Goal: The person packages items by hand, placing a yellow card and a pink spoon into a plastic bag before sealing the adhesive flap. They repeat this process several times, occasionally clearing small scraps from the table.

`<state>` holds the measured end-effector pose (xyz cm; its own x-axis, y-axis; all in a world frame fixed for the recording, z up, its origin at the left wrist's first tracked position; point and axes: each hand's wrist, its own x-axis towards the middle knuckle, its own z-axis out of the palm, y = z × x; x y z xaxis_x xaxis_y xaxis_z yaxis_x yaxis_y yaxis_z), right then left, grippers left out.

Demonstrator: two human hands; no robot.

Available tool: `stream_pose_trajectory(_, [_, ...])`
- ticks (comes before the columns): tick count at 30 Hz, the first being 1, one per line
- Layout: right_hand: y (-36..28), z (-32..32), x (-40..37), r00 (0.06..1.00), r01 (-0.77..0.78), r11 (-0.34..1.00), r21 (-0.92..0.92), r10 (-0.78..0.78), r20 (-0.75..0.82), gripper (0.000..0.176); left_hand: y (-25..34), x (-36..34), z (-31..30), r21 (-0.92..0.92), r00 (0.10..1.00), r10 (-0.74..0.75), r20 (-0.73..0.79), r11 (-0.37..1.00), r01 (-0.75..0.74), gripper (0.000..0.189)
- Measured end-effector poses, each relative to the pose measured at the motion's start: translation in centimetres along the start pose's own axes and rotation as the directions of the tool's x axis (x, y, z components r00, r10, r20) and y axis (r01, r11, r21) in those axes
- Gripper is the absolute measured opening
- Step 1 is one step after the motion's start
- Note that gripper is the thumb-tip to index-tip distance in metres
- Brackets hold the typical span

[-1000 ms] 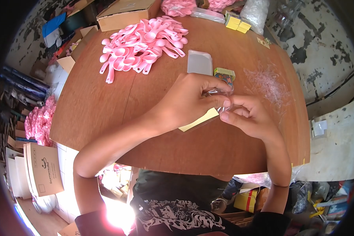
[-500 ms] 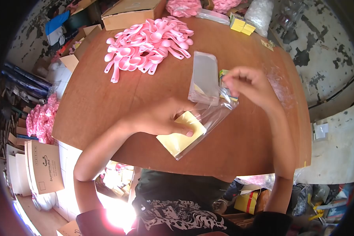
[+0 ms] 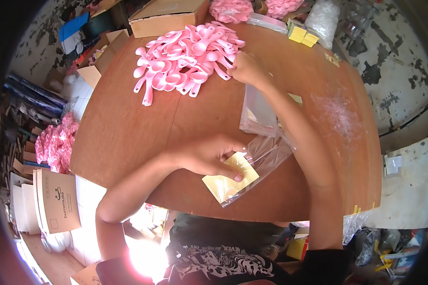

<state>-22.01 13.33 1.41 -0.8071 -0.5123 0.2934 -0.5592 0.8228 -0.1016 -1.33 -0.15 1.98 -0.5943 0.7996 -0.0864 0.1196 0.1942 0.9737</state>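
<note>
My left hand (image 3: 213, 159) grips a clear plastic bag (image 3: 273, 151) with a pale yellow card (image 3: 226, 183) inside its lower end, the thumb lying on top. My right hand (image 3: 247, 68) is at the right edge of a heap of pink spoons (image 3: 185, 57), its fingers bent together at a spoon handle; whether they grip it is hard to tell. Under my right forearm lies a stack of clear plastic bags (image 3: 257, 111), partly hidden.
A cardboard box (image 3: 166, 16) stands at the table's far edge. Pink bundles (image 3: 230, 9), small yellow boxes (image 3: 302, 34) and a bulging clear bag (image 3: 322, 21) sit to its right. Plastic scraps (image 3: 340, 114) lie at the right of the brown table (image 3: 123, 128).
My right hand has moved from beside the bag stack up to the spoon heap. The left hand still holds the bag and card. The whole view has shifted slightly.
</note>
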Motion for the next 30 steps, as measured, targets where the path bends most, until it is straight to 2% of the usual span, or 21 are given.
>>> stream_pose_trajectory(2, [0.5,-0.4,-0.5,0.999,-0.045,0.981,0.188,0.049,-0.021,0.018,-0.5,0.1,0.0,-0.070,0.999,0.034,-0.042,0.997,-0.037,0.035])
stream_pose_trajectory(3, [1.0,-0.8,-1.1,0.999,-0.047,0.982,0.183,0.051,-0.018,0.018,-0.5,0.0,-0.1,-0.074,0.998,0.038,-0.040,0.996,-0.041,0.035])
stream_pose_trajectory(5, [0.9,-3.2,-3.4,0.974,-0.061,0.933,0.356,0.133,-0.182,0.018,0.1,-0.2,-0.4,0.105,0.989,-0.038,-0.140,0.993,0.053,0.034])
stream_pose_trajectory(6, [0.9,-4.5,-4.9,0.957,-0.027,0.905,0.425,0.146,-0.250,0.018,0.2,-0.2,-0.4,0.099,0.990,-0.036,-0.139,0.994,0.050,0.034])
stream_pose_trajectory(7, [1.1,-5.7,-6.3,0.933,0.012,0.872,0.490,0.166,-0.318,0.018,0.3,-0.2,-0.3,-0.024,0.985,-0.040,-0.165,0.999,0.037,0.034])
stream_pose_trajectory(8, [1.6,-6.7,-7.7,0.925,0.024,0.786,0.617,0.217,-0.312,0.019,0.4,-0.1,-0.3,-0.146,0.980,-0.047,-0.191,0.989,0.019,0.034])
stream_pose_trajectory(9, [2.1,-7.6,-9.0,0.916,0.039,0.683,0.729,0.267,-0.299,0.021,0.2,0.0,-0.4,-0.113,0.977,-0.022,-0.212,0.994,-0.002,0.033])
stream_pose_trajectory(10, [2.2,-9.1,-10.5,0.917,0.038,0.686,0.726,0.265,-0.298,0.021,0.4,0.0,-0.3,-0.115,0.977,-0.018,-0.212,0.993,-0.006,0.033])
stream_pose_trajectory(12, [2.5,-11.6,-13.3,0.908,0.030,0.485,0.874,0.352,-0.226,0.025,0.9,0.0,-0.2,-0.109,0.973,-0.064,-0.223,0.993,0.040,0.034])
stream_pose_trajectory(13, [3.1,-12.1,-14.5,0.907,0.027,0.488,0.872,0.356,-0.227,0.025,0.6,0.1,-0.2,-0.108,0.974,-0.061,-0.218,0.993,0.038,0.034])
stream_pose_trajectory(15, [4.1,-12.9,-16.4,0.952,0.052,0.382,0.923,0.261,-0.161,0.027,-0.3,0.4,-0.1,-0.046,0.976,-0.041,-0.216,0.998,0.032,0.035])
stream_pose_trajectory(16, [4.1,-13.0,-17.1,0.950,0.051,0.384,0.922,0.267,-0.164,0.027,-0.3,0.4,-0.1,-0.044,0.977,-0.038,-0.209,0.999,0.030,0.035])
stream_pose_trajectory(18, [4.2,-13.3,-18.2,0.945,-0.093,0.456,0.885,0.321,-0.066,0.027,-0.1,0.5,0.1,0.046,0.976,-0.012,-0.218,0.999,0.023,0.036])
stream_pose_trajectory(19, [4.4,-13.2,-18.4,0.943,-0.094,0.457,0.884,0.326,-0.069,0.027,-0.1,0.5,0.2,0.049,0.977,-0.010,-0.212,0.999,0.021,0.036])
stream_pose_trajectory(22, [5.0,-13.0,-18.8,0.976,-0.174,0.461,0.870,0.197,0.091,0.026,0.5,0.5,0.4,0.039,0.974,-0.017,-0.226,0.999,0.027,0.036])
stream_pose_trajectory(24, [4.2,-12.9,-18.8,0.981,-0.171,0.483,0.859,0.164,0.103,0.026,2.0,0.3,0.5,0.065,0.968,-0.138,-0.208,0.986,0.155,0.034])
stream_pose_trajectory(25, [3.8,-12.7,-18.8,0.982,-0.182,0.485,0.855,0.140,0.129,0.026,1.8,0.4,0.6,0.065,0.968,-0.140,-0.209,0.986,0.157,0.034])
stream_pose_trajectory(28, [2.3,-12.0,-18.6,0.976,-0.217,0.490,0.845,0.127,0.177,0.026,1.1,0.7,0.9,0.085,0.975,-0.074,-0.208,0.992,0.093,0.037])
stream_pose_trajectory(30, [1.4,-11.9,-18.4,0.984,-0.170,0.468,0.867,0.135,0.120,0.027,0.7,0.8,1.4,-0.043,0.952,-0.018,-0.306,0.999,0.006,0.040])
